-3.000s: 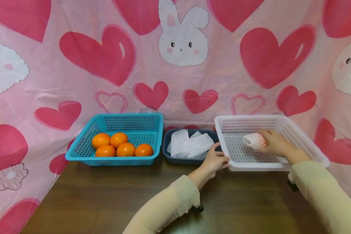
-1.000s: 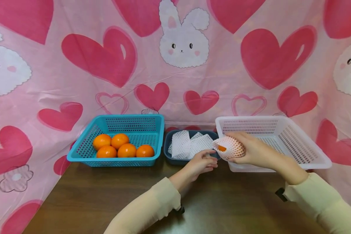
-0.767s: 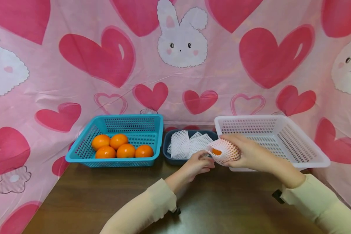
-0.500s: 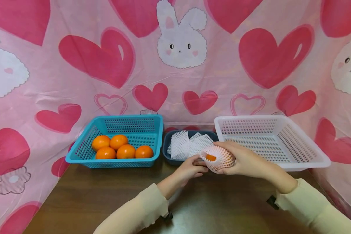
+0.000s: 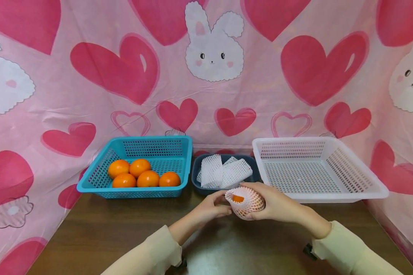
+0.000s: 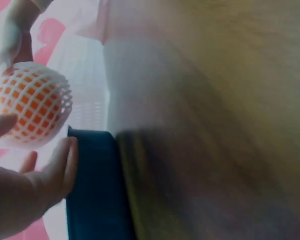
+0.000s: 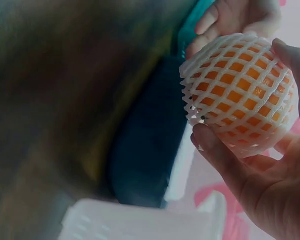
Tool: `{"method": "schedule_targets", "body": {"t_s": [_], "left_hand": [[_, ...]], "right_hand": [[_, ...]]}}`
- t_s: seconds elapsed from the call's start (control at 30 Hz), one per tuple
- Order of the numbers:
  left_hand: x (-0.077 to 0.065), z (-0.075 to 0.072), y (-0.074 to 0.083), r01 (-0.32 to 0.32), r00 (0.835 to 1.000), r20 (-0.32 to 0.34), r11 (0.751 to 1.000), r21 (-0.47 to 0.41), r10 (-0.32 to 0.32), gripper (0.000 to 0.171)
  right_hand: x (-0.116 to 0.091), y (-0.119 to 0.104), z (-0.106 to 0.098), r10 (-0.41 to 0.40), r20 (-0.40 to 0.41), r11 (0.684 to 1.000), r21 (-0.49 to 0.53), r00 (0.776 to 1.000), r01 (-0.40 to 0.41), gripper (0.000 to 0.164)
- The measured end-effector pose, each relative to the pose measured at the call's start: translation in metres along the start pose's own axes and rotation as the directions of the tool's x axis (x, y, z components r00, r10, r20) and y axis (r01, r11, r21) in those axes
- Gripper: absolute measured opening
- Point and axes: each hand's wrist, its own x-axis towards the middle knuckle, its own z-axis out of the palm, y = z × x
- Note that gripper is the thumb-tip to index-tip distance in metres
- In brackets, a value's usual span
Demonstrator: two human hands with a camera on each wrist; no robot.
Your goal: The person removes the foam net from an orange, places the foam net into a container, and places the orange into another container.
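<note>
My right hand (image 5: 278, 202) grips an orange in a white foam net sleeve (image 5: 251, 204), held above the table just in front of the small tray. The sleeve's open end faces left, and bare orange peel shows through it. Thumb and fingers of that hand hold opposite sides of the sleeve in the right wrist view. My left hand (image 5: 210, 210) is close to the open end, its fingers spread loosely and not closed round the fruit. Its thumb overlaps the netting in the left wrist view; whether it touches, I cannot tell.
Several bare oranges (image 5: 124, 180) lie in a teal basket (image 5: 134, 192) at left. A dark blue tray (image 5: 204, 190) in the middle holds white foam net sleeves (image 5: 236, 172). To the right stands a white basket (image 5: 316, 197). Everything rests on a brown wooden table (image 5: 117, 229).
My right hand has lifted the sleeved orange out of the white basket and carried it left and nearer. My left hand has left the white basket's rim and moved left and nearer too.
</note>
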Motion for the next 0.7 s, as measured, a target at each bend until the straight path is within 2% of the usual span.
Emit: {"method": "schedule_targets", "body": {"t_s": [0.27, 0.47, 0.7], "left_hand": [[-0.014, -0.013, -0.011, -0.068, 0.995, 0.070, 0.996, -0.064, 0.072, 0.056], [-0.018, -0.016, -0.011, -0.077, 0.995, 0.054, 0.996, -0.043, 0.080, 0.056], [-0.019, -0.018, -0.013, -0.073, 0.997, 0.022, 0.997, 0.010, 0.073, 0.057]], "right_hand": [[0.002, 0.006, 0.024, 0.045, 0.057, 0.995, 0.084, 0.997, -0.050, 0.081], [0.006, 0.011, 0.041, 0.051, 0.107, 0.975, 0.208, 0.993, -0.072, 0.073], [0.009, 0.009, 0.054, 0.080, 0.155, 0.952, 0.282, 0.985, -0.122, 0.067]]}}
